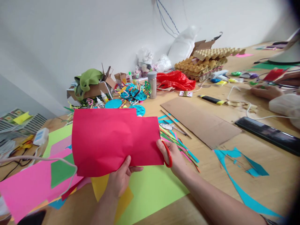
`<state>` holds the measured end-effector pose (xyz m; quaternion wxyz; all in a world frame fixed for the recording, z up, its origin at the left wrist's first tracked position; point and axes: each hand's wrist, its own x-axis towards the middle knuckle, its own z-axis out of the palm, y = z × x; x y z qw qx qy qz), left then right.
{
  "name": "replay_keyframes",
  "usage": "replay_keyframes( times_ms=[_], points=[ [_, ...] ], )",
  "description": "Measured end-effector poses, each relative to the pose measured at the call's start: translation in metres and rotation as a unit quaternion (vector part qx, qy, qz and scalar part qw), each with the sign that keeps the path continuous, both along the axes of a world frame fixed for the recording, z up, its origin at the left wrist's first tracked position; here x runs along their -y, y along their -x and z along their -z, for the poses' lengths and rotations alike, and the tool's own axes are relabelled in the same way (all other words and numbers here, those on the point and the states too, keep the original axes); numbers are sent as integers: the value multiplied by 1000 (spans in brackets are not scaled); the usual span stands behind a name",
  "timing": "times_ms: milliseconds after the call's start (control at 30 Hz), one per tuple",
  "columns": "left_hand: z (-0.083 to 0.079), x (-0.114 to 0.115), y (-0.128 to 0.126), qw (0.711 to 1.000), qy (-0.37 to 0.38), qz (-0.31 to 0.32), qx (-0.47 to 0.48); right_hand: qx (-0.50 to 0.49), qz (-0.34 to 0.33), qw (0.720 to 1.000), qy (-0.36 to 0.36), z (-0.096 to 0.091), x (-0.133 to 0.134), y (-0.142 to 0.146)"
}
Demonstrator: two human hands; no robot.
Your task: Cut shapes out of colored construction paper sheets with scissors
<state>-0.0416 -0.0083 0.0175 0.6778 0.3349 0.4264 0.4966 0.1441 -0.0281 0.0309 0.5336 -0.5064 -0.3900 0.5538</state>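
Observation:
A red sheet of paper is held up over the table, with a step cut out of its upper right edge. My left hand pinches its lower edge, thumb on the front and fingers behind. At the right edge, my right hand is closed around red-handled scissors, its thumb close to the paper. The scissors' blades are mostly hidden, so I cannot tell whether they are cutting. Below lie a light green sheet, a yellow sheet and pink paper.
Thin paper strips lie beside a flat cardboard piece. Blue paper scraps are to the right, near a black glossy device. A steel bottle and egg trays stand behind. Another person's hand is at far right.

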Motion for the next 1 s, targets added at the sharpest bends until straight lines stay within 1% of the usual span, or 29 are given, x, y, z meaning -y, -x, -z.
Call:
replay_keyframes(
  times_ms=[133,400,567,700,800,1000],
  points=[
    [-1,0,0,1000,1,1,-5,3,4,1000,13,5,-1,0],
    [-2,2,0,1000,8,2,1,-42,-1,999,12,10,-3,0],
    [-2,1,-1,1000,11,4,-1,-29,8,1000,8,10,-3,1],
    [-1,2,-1,1000,12,4,-7,-38,11,999,2,6,-2,2],
    [-1,2,-1,1000,12,4,-8,-37,25,999,-6,4,-1,4],
    [-2,2,-2,1000,13,4,-12,-50,32,998,-16,6,-1,5]
  ],
)
